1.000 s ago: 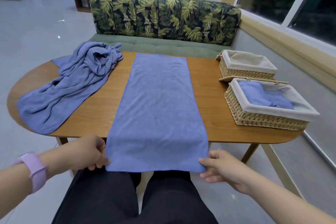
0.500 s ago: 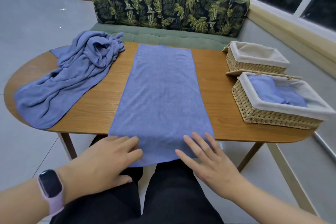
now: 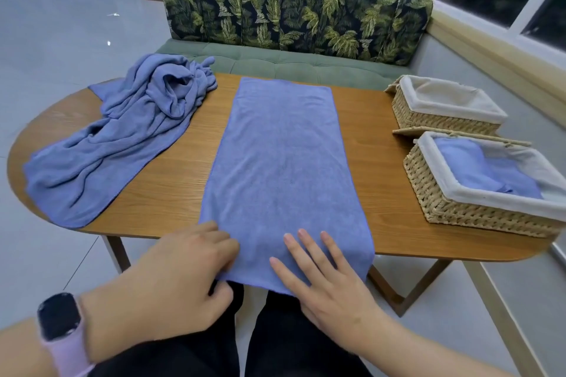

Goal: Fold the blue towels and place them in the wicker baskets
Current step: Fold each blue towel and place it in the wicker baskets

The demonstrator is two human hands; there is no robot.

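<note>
- Blue towel point(image 3: 283, 168) lies flat, a long strip running away from both hands across the wooden desk point(image 3: 376, 180), its near end hanging over the desk's edge.
- Left hand point(image 3: 171, 281) rests on the near left corner of the towel, fingers laid over the cloth, thumb tucked at the hem; a watch point(image 3: 59, 320) with a pink strap sits on that wrist.
- Right hand point(image 3: 329, 278) lies just beside it to the right, palm down, fingers straight and spread, pressing the hanging end and gripping nothing.
- Left of the left hand and further out, a heap point(image 3: 122, 135) of blue towels lies crumpled, one edge draped off the desk.
- Right of the right hand, well apart, the near basket point(image 3: 477, 211) of wicker with a white liner holds a folded towel point(image 3: 487, 170).
- Just beyond it sits the far basket point(image 3: 441, 113), same liner, only the liner showing inside.
- Past the desk, a leaf-print sofa point(image 3: 294, 12).
</note>
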